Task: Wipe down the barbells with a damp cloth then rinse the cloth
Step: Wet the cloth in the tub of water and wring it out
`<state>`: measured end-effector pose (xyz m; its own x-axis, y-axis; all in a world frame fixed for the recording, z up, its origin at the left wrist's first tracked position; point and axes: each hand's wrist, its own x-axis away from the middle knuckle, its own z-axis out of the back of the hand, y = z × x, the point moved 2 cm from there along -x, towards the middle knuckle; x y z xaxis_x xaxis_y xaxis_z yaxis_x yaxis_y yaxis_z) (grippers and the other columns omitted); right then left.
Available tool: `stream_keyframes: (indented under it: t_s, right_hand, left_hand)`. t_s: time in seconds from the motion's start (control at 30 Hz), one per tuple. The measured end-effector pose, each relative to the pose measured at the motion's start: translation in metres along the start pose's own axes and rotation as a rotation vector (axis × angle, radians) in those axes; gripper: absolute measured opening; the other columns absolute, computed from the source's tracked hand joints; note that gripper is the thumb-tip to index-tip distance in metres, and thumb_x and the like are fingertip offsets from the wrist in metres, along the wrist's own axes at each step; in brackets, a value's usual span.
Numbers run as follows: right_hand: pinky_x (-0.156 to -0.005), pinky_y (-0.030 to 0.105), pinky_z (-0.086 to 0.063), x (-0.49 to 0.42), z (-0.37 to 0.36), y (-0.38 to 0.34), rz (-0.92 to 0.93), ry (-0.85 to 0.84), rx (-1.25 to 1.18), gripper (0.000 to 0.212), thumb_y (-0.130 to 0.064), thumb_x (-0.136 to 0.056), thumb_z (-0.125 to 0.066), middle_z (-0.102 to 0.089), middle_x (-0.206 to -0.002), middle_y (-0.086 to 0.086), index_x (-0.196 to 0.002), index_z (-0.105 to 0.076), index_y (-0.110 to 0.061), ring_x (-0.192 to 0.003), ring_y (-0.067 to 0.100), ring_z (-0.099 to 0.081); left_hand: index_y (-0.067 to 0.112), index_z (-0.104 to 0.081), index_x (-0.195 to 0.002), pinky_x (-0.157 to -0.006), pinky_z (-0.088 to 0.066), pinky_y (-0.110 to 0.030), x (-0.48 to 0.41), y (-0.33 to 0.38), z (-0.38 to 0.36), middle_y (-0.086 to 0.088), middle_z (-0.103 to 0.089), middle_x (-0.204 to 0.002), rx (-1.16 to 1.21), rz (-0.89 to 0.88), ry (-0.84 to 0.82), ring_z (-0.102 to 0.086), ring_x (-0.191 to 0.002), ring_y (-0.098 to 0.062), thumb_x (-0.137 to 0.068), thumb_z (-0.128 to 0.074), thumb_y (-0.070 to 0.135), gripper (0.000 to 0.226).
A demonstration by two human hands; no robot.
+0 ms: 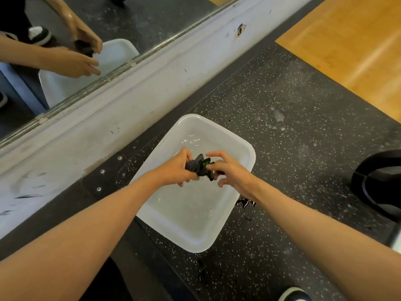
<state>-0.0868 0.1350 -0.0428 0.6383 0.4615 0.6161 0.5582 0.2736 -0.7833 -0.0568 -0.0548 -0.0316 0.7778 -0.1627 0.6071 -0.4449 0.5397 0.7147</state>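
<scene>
1. Both of your hands meet over the white plastic tub [249, 157], which sits on the speckled black floor [293, 148] just beside the base of a wall mirror [65, 51].
2. Your left hand [178, 168] has its fingers curled round one end of the dark cloth [200, 167], which is bunched tight with a bit of green showing.
3. Your right hand [230, 170] pinches the other end between thumb and curled fingers, with the forefinger lying straighter across the top.
4. You hold the cloth roughly over the tub's middle, and it appears to hang clear of the shallow water [191, 205].
5. Judging by the grip, you are at the rinse step, wringing the cloth out. No barbell is in view, so you cannot check the wiping from here.
6. A small puddle [245, 203] lies on the floor against the tub's right side, under your right wrist, so keep the drips inside the walls.
7. The next move, as I judge it, calls for twisting the two ends against each other above the water, with both grips firm so the wet cloth does not slip.
8. A black round object [377, 185] sits well apart at your right.
</scene>
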Motion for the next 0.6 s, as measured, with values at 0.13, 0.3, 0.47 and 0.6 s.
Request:
stream_keyframes:
  t_s: [0.13,0.3,0.47,0.6]
  right_hand:
    - [-0.061,0.029,-0.049,0.003,0.012,0.006,-0.017,-0.014,-0.262,0.032,-0.016,-0.102,-0.047,-0.064,-0.1,0.011,-0.123,-0.067,-0.005,-0.076,0.017,-0.058]
    - [-0.078,0.033,-0.048,0.003,0.017,0.007,0.023,0.014,-0.074,0.03,-0.015,-0.091,-0.063,-0.073,-0.104,0.007,-0.12,-0.067,-0.022,-0.091,0.018,-0.063]
    - [-0.077,0.023,-0.045,0.001,0.014,0.0,0.161,0.206,0.042,0.013,-0.021,-0.09,-0.077,-0.075,-0.091,0.001,-0.101,-0.07,-0.019,-0.081,0.006,-0.066]
    - [-0.075,0.036,-0.048,0.0,0.016,-0.003,0.29,0.282,0.152,0.013,-0.015,-0.092,-0.073,-0.073,-0.084,0.012,-0.081,-0.07,-0.021,-0.075,0.016,-0.064]
  left_hand:
    - [0.01,-0.06,-0.112,-0.082,-0.054,-0.031,-0.006,-0.002,0.003,-0.01,-0.066,-0.104,0.209,-0.019,0.031,-0.066,-0.099,-0.025,-0.086,-0.077,0.012,0.031]
    - [0.02,-0.071,-0.111,-0.09,-0.058,-0.04,-0.008,0.001,-0.001,-0.012,-0.067,-0.115,0.3,-0.094,0.145,-0.068,-0.102,-0.029,-0.081,-0.078,-0.002,0.038]
    - [0.017,-0.066,-0.115,-0.09,-0.059,-0.042,-0.009,0.01,-0.007,-0.012,-0.064,-0.115,0.327,-0.119,0.17,-0.07,-0.099,-0.027,-0.078,-0.07,-0.015,0.049]
    - [0.005,-0.066,-0.111,-0.09,-0.059,-0.041,-0.01,0.015,-0.01,-0.017,-0.064,-0.114,0.519,-0.075,0.187,-0.067,-0.1,-0.027,-0.094,-0.065,0.005,0.016]
